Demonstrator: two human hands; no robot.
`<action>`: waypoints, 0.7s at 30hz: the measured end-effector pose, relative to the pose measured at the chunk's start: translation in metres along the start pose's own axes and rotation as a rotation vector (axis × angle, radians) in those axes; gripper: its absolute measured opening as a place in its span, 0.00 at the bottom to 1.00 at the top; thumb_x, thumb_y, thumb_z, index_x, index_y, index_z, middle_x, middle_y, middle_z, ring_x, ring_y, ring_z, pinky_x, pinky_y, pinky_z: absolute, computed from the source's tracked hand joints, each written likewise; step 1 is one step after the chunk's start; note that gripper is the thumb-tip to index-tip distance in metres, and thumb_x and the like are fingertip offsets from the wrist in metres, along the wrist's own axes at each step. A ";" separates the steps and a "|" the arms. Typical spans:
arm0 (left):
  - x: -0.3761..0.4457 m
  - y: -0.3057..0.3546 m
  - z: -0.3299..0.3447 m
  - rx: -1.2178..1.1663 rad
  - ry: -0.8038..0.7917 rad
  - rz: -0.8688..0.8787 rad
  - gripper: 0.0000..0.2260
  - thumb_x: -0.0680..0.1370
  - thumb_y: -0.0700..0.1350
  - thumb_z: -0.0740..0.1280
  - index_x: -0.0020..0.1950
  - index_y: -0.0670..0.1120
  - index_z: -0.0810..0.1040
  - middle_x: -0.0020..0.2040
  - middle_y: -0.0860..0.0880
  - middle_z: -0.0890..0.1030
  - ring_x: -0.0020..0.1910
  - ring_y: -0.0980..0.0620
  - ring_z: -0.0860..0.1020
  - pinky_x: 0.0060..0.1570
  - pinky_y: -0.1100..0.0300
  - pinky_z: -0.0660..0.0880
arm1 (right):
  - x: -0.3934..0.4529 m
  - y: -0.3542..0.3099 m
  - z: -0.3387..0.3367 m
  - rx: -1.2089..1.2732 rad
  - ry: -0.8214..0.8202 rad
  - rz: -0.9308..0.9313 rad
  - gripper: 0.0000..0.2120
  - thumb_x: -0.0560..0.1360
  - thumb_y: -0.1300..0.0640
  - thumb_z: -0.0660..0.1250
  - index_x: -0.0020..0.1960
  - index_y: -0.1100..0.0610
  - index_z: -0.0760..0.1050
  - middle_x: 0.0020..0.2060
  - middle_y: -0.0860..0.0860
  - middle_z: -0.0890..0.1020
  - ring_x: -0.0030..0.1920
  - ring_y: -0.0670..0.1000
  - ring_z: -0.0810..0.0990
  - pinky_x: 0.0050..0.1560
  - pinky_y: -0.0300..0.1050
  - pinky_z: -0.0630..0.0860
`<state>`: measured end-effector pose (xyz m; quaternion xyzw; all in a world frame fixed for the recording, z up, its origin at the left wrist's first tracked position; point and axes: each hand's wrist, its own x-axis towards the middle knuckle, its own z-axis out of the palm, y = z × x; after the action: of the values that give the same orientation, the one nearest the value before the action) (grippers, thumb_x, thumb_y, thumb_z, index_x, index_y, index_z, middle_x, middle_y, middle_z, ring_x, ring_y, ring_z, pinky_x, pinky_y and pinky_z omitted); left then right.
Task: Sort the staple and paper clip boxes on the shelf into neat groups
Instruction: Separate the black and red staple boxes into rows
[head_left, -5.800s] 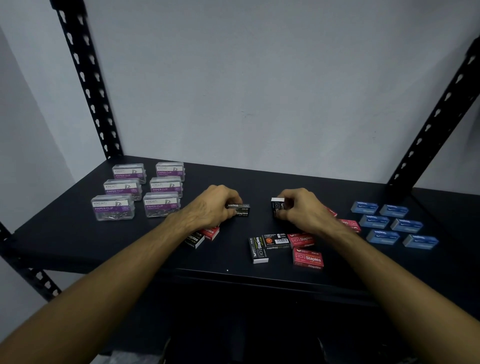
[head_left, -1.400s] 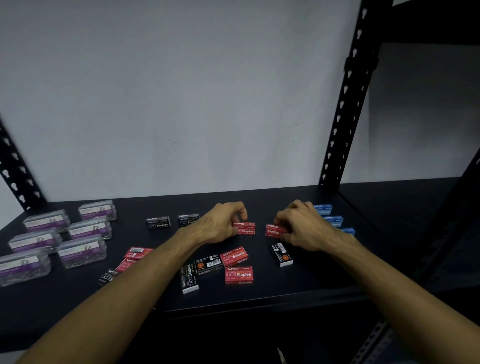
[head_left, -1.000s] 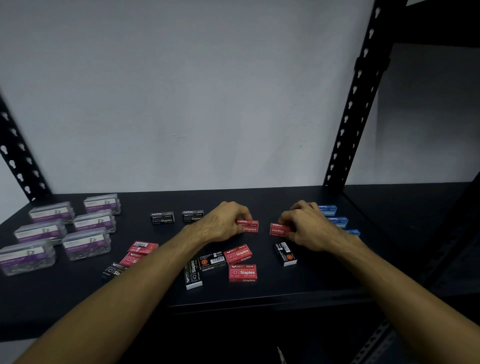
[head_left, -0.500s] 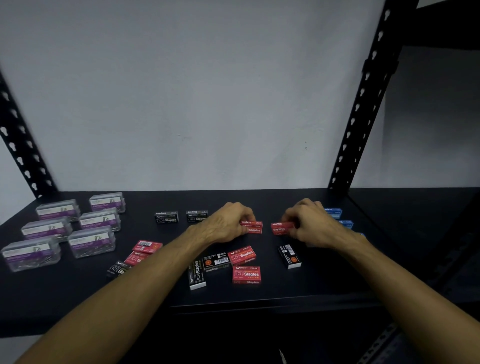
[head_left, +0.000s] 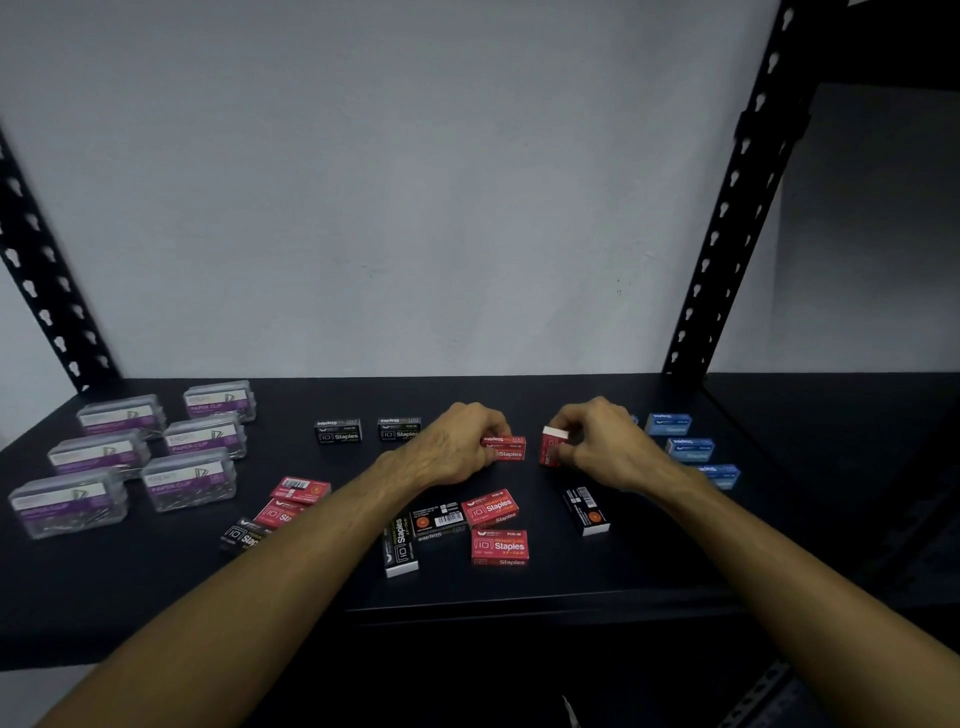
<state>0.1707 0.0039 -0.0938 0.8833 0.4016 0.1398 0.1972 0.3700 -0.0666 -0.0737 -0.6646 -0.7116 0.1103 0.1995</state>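
Head view: on a black shelf (head_left: 519, 587), left hand (head_left: 457, 449) grips one red staple box (head_left: 506, 448); right hand (head_left: 605, 447) pinches another (head_left: 551, 446). Six paper clip boxes (head_left: 189, 475) far left, apparently three blue boxes (head_left: 690, 448) right.

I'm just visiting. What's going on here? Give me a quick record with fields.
Setting: black shelf
Left hand: holds a red staple box lying flat
Right hand: holds a second red box, tilted up on edge
Already grouped: clear paper clip boxes far left; blue boxes right; two black boxes at the back
Unsorted: red and black boxes near the front edge
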 end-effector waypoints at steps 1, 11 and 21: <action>0.000 0.000 0.000 -0.002 0.004 0.002 0.09 0.78 0.43 0.69 0.58 0.48 0.80 0.54 0.51 0.82 0.46 0.57 0.78 0.49 0.61 0.76 | -0.001 0.000 0.001 -0.001 0.001 0.012 0.08 0.73 0.55 0.73 0.53 0.52 0.81 0.44 0.45 0.83 0.47 0.45 0.80 0.63 0.53 0.74; -0.002 -0.001 0.003 -0.001 0.010 0.004 0.10 0.78 0.43 0.69 0.60 0.48 0.79 0.57 0.50 0.81 0.53 0.53 0.79 0.54 0.58 0.77 | 0.005 0.007 -0.008 -0.440 -0.058 -0.095 0.12 0.72 0.49 0.68 0.34 0.45 0.67 0.43 0.45 0.76 0.57 0.50 0.69 0.66 0.53 0.62; -0.002 -0.008 0.003 0.016 0.038 0.002 0.11 0.78 0.43 0.69 0.60 0.47 0.80 0.58 0.50 0.81 0.54 0.53 0.79 0.54 0.60 0.76 | 0.012 0.013 0.005 -0.448 -0.032 -0.155 0.08 0.77 0.49 0.67 0.54 0.47 0.79 0.52 0.44 0.81 0.60 0.48 0.70 0.66 0.50 0.59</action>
<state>0.1649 0.0064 -0.1000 0.8824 0.4056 0.1536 0.1825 0.3789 -0.0527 -0.0824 -0.6336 -0.7704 -0.0555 0.0436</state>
